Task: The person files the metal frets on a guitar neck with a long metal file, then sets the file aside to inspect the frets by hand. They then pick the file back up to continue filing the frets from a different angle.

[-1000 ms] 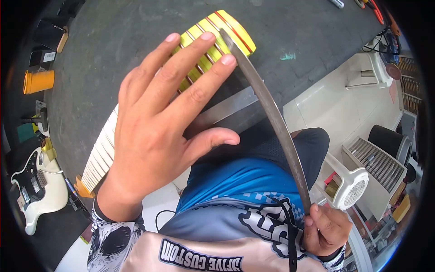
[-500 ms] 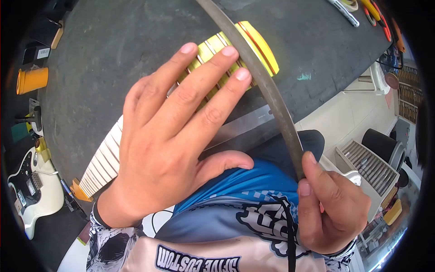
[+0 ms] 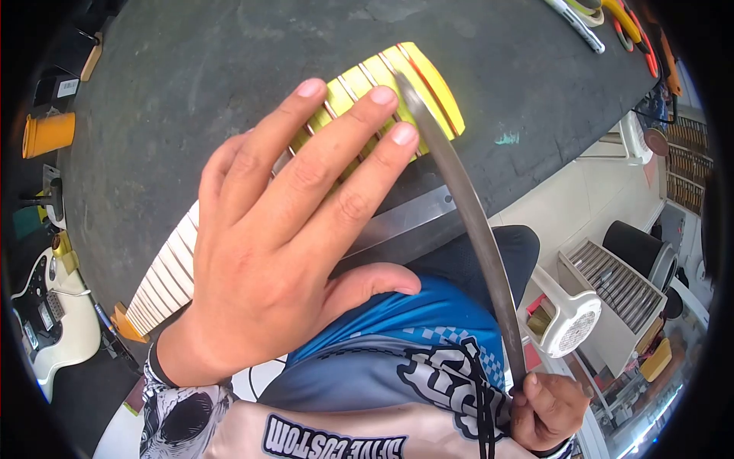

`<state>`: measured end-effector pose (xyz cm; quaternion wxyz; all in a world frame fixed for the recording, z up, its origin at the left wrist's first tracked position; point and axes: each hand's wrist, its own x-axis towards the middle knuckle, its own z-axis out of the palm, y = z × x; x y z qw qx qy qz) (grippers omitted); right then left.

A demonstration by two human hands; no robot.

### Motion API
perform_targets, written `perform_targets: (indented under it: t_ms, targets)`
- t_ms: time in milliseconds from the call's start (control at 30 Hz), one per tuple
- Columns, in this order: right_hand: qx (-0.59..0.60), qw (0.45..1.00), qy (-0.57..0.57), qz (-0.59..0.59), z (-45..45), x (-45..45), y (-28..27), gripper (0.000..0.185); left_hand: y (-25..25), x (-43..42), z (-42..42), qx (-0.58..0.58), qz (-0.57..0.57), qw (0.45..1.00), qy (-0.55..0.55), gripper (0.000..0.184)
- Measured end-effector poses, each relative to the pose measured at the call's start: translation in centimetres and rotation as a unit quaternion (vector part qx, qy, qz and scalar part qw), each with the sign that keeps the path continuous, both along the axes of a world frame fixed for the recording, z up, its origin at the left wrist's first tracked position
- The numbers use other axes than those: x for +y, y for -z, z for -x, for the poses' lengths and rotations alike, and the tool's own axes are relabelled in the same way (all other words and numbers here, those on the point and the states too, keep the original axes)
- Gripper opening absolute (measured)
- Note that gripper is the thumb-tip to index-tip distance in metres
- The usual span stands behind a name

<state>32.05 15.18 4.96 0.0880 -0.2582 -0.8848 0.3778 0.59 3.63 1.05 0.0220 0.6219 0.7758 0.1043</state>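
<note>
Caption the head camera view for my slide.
Left hand spread over a fretted guitar neck, right hand holding a long metal bar.

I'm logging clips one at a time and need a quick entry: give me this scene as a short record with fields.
left hand: spread, fingers over the yellow end of the neck
left hand point: back of the left hand
right hand: grips the near end of the file
file: long, curved, far tip over the yellow end
neck: fretted, pale at its other end
bench: dark top
left side: guitar body, orange cup
upper right: marker
</note>
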Motion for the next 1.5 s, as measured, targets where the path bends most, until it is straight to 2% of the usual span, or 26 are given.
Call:
perform_targets:
  t_ms: [133,300,333,400,500,800,967,1233,1333,1500]
  targets:
    - [0.027,0.999,-0.009,0.017,5.5,1.3,0.5,0.043,-0.1,0.0,0.1,-0.009,-0.004,1.000,-0.001,0.089]
    - [0.033,0.998,-0.038,-0.037,10.6,2.0,0.6,0.039,-0.1,0.0,0.2,-0.016,-0.003,1.000,0.000,0.088]
    - [0.024,0.999,-0.035,-0.019,10.7,2.0,0.6,0.039,-0.2,-0.1,0.2,-0.016,-0.002,1.000,0.001,0.088]
    - [0.005,1.000,-0.027,0.016,10.8,2.0,0.5,0.039,-0.1,-0.1,0.2,-0.017,-0.002,1.000,0.001,0.088]
    - [0.030,0.999,-0.014,-0.003,8.6,1.4,1.3,0.040,-0.1,-0.1,0.2,-0.015,-0.006,1.000,0.000,0.087]
    - [-0.007,1.000,-0.012,-0.014,-0.7,-0.3,-0.2,0.043,0.0,0.1,0.1,-0.009,-0.004,1.000,-0.004,0.086]
    - [-0.005,0.999,-0.015,-0.047,4.2,0.5,-0.2,0.046,-0.1,0.1,0.1,-0.009,-0.002,1.000,-0.002,0.086]
    - [0.024,0.999,-0.029,-0.024,11.4,2.1,1.1,0.042,-0.3,0.0,0.3,-0.028,0.011,1.000,-0.004,0.083]
    - [0.007,1.000,-0.018,-0.025,10.2,1.9,1.0,0.039,-0.2,-0.1,0.2,-0.030,0.013,0.999,-0.001,0.081]
    - [0.013,0.999,-0.016,-0.028,3.0,1.1,0.4,0.039,-0.2,0.1,0.3,-0.030,0.011,1.000,0.001,0.079]
